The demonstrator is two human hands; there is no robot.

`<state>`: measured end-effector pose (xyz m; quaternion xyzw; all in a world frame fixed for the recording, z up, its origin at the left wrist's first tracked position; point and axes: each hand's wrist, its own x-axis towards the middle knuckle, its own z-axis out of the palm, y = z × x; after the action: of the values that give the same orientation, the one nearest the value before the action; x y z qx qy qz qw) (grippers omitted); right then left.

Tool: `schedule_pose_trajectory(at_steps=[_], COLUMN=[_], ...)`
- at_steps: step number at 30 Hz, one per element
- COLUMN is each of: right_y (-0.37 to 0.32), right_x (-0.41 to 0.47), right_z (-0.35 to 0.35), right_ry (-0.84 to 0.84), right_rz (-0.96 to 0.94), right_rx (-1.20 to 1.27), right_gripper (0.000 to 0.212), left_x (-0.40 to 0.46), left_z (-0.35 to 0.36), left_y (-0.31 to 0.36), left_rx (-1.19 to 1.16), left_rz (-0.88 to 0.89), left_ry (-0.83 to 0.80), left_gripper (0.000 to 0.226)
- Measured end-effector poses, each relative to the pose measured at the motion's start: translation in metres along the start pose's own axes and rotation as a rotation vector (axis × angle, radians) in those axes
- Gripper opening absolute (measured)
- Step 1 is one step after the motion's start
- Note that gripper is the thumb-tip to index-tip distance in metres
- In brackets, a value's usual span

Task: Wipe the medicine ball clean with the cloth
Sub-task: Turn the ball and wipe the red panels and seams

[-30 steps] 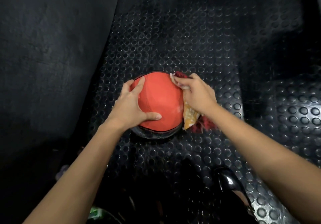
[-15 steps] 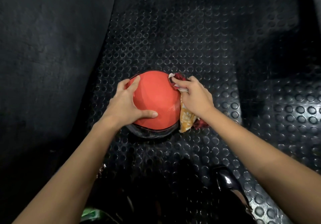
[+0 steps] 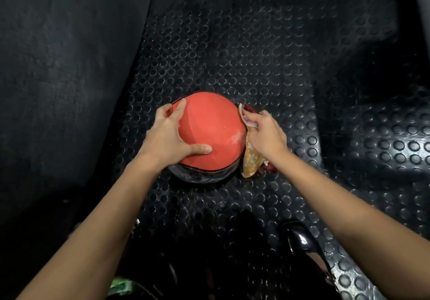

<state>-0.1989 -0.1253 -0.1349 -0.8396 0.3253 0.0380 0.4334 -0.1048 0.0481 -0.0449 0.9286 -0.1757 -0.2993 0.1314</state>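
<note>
**Two hands on the ball, cloth at its right flank**

Two hands work at the centre of the frame. The medicine ball (image 3: 209,132) sits on the studded rubber floor (image 3: 232,43), its orange panel turned up and a dark panel showing at its lower edge. The left hand (image 3: 169,136) lies spread over the left side of the ball, fingers apart and nearly straight, thumb stretched across the orange surface toward the lower middle; it steadies the ball rather than grasping it.

The right hand (image 3: 265,134) is at the right edge of the ball, its fingers curled around a bunched cloth (image 3: 250,157) and pressing it against the ball's side. The cloth is orange-patterned with some dark red; one end hangs down to the floor at the lower right of the ball.

The ball lies to the left of the right hand's fingers, touching the cloth. Being round, it has no long axis to consider. A small wet shine on the orange surface just beside the cloth suggests this flank is being wiped now. The next stroke probably needs the cloth to travel leftward over the top, or the left hand to turn the ball so the dark panel comes up.

A shiny black shoe (image 3: 300,239) shows at the lower right of the frame.
</note>
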Motion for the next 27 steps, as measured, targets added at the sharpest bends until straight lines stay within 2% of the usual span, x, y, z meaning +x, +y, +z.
schedule_pose_trajectory(at_steps=[4,6,9,11,16,18,21,25,27], right_y=[-0.006,-0.008,-0.016,-0.022,-0.041,-0.045,-0.041,-0.033,-0.037], right_x=[-0.019,-0.01,0.017,0.029,0.033,0.011,-0.024,0.004,-0.005], right_z=[0.004,-0.001,-0.009,-0.013,-0.011,-0.004,0.007,0.006,0.007], right_ry=[0.003,0.015,-0.051,-0.096,-0.049,0.031,0.059,0.108,0.108], right_rz=[-0.083,-0.057,-0.049,-0.083,-0.085,-0.185,-0.331,-0.122,-0.143], right_rx=[0.049,0.018,-0.036,-0.094,-0.104,-0.113,-0.127,-0.115,-0.126], right_gripper=[0.046,0.046,0.048,0.052,0.048,0.043,0.044,0.044,0.046], left_x=[0.008,0.01,0.012,0.015,0.026,0.028,0.026,0.016,0.015], left_z=[-0.006,-0.003,0.0,-0.001,-0.005,-0.005,-0.004,0.004,0.005], left_y=[0.006,0.015,0.028,0.034,0.026,0.019,0.009,0.012,0.015], left_rx=[0.025,0.083,0.289,0.355,0.353,0.324,0.277,0.295,0.293], left_rz=[-0.061,-0.078,0.067,0.15,0.139,0.135,0.141,0.133,0.126], left_ry=[-0.019,-0.009,0.034,-0.011,-0.032,-0.013,0.04,0.06,0.065], left_gripper=[0.12,0.118,0.111,0.11,0.112,0.112,0.113,0.111,0.11])
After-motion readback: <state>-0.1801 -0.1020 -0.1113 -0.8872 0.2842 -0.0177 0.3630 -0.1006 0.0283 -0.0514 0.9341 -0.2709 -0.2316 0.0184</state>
